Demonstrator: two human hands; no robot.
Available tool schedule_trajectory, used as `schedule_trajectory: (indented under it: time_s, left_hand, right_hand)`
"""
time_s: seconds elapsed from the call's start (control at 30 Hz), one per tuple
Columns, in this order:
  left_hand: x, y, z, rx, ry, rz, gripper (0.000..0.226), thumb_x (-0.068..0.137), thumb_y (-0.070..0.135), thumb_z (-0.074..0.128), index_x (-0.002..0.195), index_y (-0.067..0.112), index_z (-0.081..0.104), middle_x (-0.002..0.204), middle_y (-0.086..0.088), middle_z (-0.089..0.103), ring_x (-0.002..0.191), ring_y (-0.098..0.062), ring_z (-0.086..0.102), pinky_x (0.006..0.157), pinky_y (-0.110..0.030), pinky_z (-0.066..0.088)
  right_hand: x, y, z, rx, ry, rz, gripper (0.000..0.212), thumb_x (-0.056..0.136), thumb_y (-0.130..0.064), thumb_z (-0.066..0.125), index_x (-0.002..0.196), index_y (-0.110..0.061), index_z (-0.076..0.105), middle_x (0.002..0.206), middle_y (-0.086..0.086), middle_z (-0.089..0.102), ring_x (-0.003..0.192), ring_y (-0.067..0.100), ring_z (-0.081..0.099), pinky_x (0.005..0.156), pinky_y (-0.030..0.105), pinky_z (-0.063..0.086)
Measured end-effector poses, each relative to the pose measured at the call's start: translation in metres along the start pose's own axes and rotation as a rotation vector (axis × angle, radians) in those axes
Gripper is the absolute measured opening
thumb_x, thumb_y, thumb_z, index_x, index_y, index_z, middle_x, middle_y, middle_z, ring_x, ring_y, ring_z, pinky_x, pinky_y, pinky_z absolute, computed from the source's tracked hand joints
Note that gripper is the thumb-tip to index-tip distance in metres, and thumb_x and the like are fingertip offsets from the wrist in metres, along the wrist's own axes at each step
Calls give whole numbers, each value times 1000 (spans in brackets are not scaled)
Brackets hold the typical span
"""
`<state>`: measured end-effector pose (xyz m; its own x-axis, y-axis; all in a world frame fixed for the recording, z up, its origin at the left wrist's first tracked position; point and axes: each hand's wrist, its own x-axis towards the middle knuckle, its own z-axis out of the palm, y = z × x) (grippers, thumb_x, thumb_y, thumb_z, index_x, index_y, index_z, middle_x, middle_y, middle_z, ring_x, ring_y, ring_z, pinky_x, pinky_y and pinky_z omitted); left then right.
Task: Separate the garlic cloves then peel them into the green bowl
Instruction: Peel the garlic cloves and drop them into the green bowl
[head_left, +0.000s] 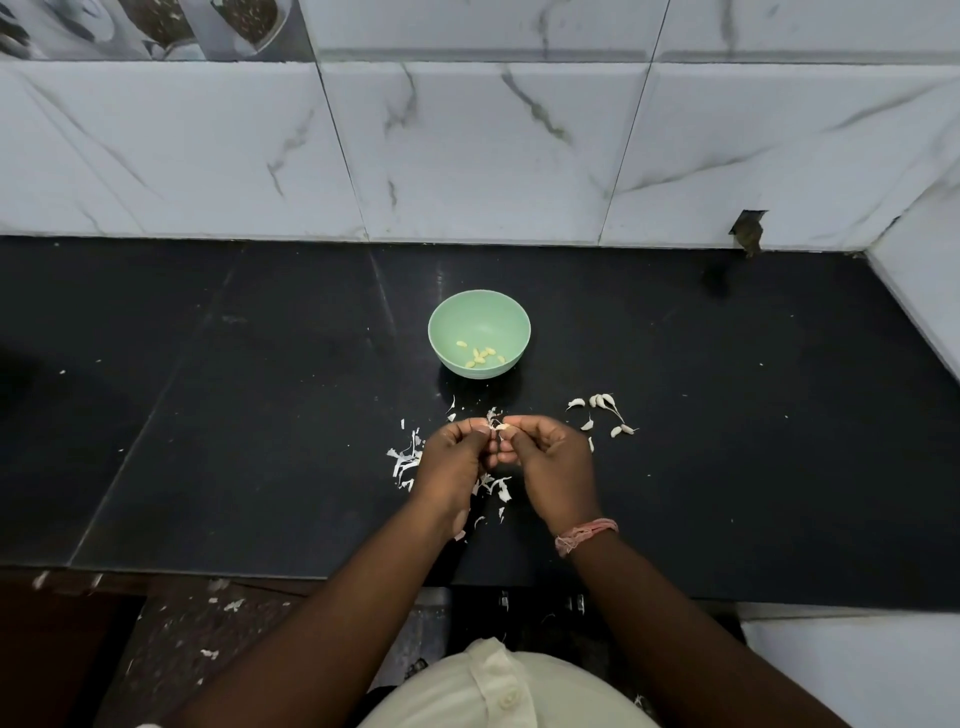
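Nearest the person, just this side of the green bowl (478, 332), the left hand (451, 457) and the right hand (551, 457) are meeting fingertip to fingertip, both with fingers curled in and pinching a single garlic clove (502, 427) between them while a flap of papery skin is lifting off it. The clove is looking small, light and firm, and once bare it is likely to be slick, so it is best being held at its blunt root end with the loose skin caught at the pointed tip; the skin itself is thin and tears readily. Torn peels (406, 461) are lying scattered under and to the left of the hands, short of the bowl. To the right of the bowl and a little nearer than it, a few unpeeled cloves (603, 401) are waiting well apart from the hands. Inside the bowl, several peeled cloves (480, 355) are resting on its near slope. The bowl is sitting on a dark, glossy countertop (208, 415) dotted with crumbs of skin, and beyond the bowl a wall of white marble-veined tiles (467, 156) is rising, turning a corner off to the right.
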<state>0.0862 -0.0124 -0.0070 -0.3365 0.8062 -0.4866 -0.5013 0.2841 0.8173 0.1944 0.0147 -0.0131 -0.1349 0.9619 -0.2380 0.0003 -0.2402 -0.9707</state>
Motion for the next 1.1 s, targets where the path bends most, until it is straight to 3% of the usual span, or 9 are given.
schedule_trajectory:
  time_s: [0.1, 0.2, 0.27, 0.37, 0.5, 0.73, 0.83, 1.0, 1.1]
  left_hand:
    - [-2, -5, -6, 19, 19, 22, 17, 98, -8, 53, 103, 4, 63, 89, -18, 70, 74, -20, 70, 75, -32, 60]
    - [-10, -4, -9, 72, -64, 102, 22, 94, -7, 62, 114, 1, 68, 93, -20, 73, 77, -21, 73, 70, -28, 59]
    - [-15, 0, -10, 167, -68, 159, 20, 91, -8, 65, 110, -3, 72, 93, -24, 73, 74, -22, 72, 65, -24, 58]
    - [-17, 4, -13, 289, 4, 263, 14, 89, -3, 70, 101, 0, 76, 88, -21, 76, 69, -19, 70, 62, -24, 57]
    - [-17, 2, -14, 392, 41, 369, 14, 90, 3, 72, 97, 12, 80, 86, -5, 78, 83, -28, 74, 75, -39, 60]
    - [-23, -6, -5, 446, 142, 515, 17, 92, 5, 69, 98, 17, 80, 94, 6, 76, 91, -8, 71, 82, -21, 53]
    - [-21, -6, -5, 424, 158, 543, 18, 93, 3, 68, 97, 17, 79, 97, 3, 74, 93, -11, 70, 84, -23, 54]
    - [-22, -6, -5, 430, 89, 550, 19, 94, 3, 67, 98, 17, 79, 97, 2, 75, 94, -12, 70, 84, -23, 54]
    - [-21, -7, -4, 441, 75, 540, 17, 94, 7, 69, 101, 17, 80, 99, 3, 76, 98, -13, 71, 88, -29, 55]
  right_hand:
    - [-2, -3, -4, -2, 1, -7, 16, 95, 6, 64, 94, -6, 74, 81, 11, 76, 70, 17, 73, 67, 27, 62]
    - [-4, -4, -6, -32, -17, -5, 16, 94, 7, 63, 91, -6, 73, 81, 13, 76, 69, 25, 75, 64, 29, 61]
    - [-4, -4, -7, -52, -51, 0, 15, 95, 6, 61, 94, -2, 72, 83, 17, 77, 71, 34, 76, 65, 33, 61]
    - [-8, -11, -5, -51, -89, 11, 15, 95, 7, 57, 98, 4, 72, 84, 20, 76, 69, 32, 76, 67, 34, 63]
    - [-10, -21, -4, 13, -65, 45, 14, 93, 8, 58, 96, 8, 72, 79, 20, 75, 63, 27, 74, 66, 33, 64]
    - [-10, -28, 4, 60, 11, 158, 8, 89, 1, 66, 92, 6, 72, 71, 13, 69, 60, 14, 65, 65, 32, 62]
    - [-12, -30, 8, 96, 4, 177, 9, 91, -1, 64, 86, 4, 71, 67, 9, 65, 59, 13, 60, 58, 27, 56]
    - [-12, -32, 5, 110, 18, 188, 9, 88, 2, 65, 92, 9, 71, 66, 11, 64, 60, 14, 62, 68, 34, 61]
    - [-11, -33, 2, 74, 31, 168, 10, 86, 3, 67, 91, 10, 71, 68, 13, 66, 56, 13, 64, 62, 30, 60]
